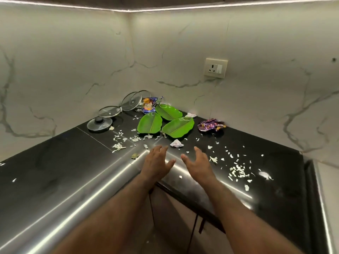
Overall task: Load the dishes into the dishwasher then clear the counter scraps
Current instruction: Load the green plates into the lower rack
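Observation:
Three green leaf-shaped plates lie in the counter's corner: one at the left [150, 123], one at the back [168, 111], one at the right [178, 127]. Beside them are glass lids [131, 101] and a dark lid with a knob [99, 123]. White scraps [238, 171] are scattered over the black counter [55, 153]. My left hand [156, 163] and my right hand [197, 162] are stretched out side by side over the counter's front edge, fingers straight, holding nothing, short of the plates.
A blue and orange wrapper [149, 105] lies behind the plates and a purple wrapper [211, 125] to their right. A crumpled white paper [176, 143] sits just ahead of my hands. A wall socket [216, 68] is on the marble backsplash. Cabinet doors are below the counter.

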